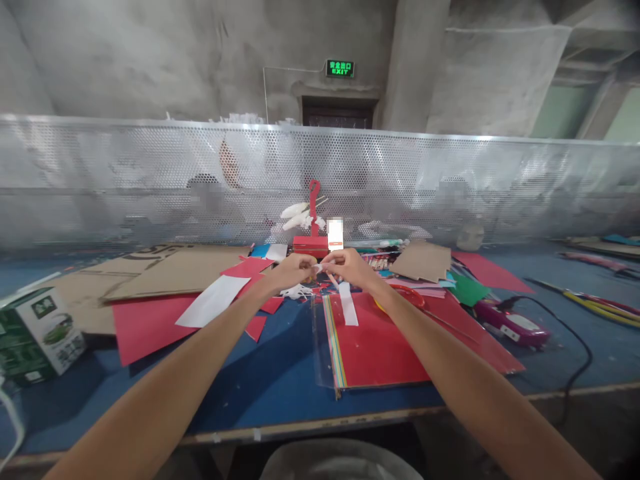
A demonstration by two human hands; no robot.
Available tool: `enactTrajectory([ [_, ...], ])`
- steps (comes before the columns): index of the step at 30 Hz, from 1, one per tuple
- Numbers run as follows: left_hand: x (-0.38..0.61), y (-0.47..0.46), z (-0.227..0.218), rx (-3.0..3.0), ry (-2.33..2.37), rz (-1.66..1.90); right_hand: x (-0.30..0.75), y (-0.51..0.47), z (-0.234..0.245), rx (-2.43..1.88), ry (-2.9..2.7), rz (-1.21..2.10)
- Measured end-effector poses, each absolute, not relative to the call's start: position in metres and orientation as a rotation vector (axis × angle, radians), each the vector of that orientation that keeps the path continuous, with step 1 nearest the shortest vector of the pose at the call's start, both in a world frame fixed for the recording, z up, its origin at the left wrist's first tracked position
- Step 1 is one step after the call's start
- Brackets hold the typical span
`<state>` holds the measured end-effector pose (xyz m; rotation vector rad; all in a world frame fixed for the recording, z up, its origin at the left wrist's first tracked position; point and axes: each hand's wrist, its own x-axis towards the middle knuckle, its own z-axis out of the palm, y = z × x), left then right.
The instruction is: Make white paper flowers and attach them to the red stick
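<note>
Left hand (294, 268) and right hand (351, 264) meet fingertip to fingertip, both pinched narrow on a small white paper scrap (318, 268) above the table's middle. Just below the right hand, a white strip (348, 304) overlaps the top edge of the pack of coloured paper (380, 347), whose lower corner nears the table's front edge (300, 424). Bare blue tabletop (260, 380) lies open between the forearms. A red sheet (145, 323) crowds the left, a purple glue gun (510, 325) the right; a perforated screen (425, 180) closes the far side.

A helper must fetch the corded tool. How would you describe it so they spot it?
On the blue table, find the red paper pack beside the right hand pinching a white scrap. Just right of it lies the glue gun: the only purple thing, trailing a black cord.
</note>
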<state>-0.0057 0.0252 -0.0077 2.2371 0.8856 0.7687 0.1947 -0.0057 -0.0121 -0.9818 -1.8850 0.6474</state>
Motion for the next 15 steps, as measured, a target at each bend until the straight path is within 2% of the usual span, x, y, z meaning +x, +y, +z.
enactTrajectory([
  [5, -0.0047, 0.0261, -0.0091, 2.264, 0.916, 0.781, 0.1947, -0.0041, -0.0119, -0.996, -1.895, 0.594],
  [11, -0.0034, 0.0307, -0.0146, 2.256, 0.923, 0.805, 0.197, 0.0, -0.0131, -1.049, -2.03, 0.265],
  [15, -0.0029, 0.0317, -0.0148, 2.284, 0.922, 0.806, 0.1992, 0.0013, -0.0125, -1.075, -2.07, 0.172],
])
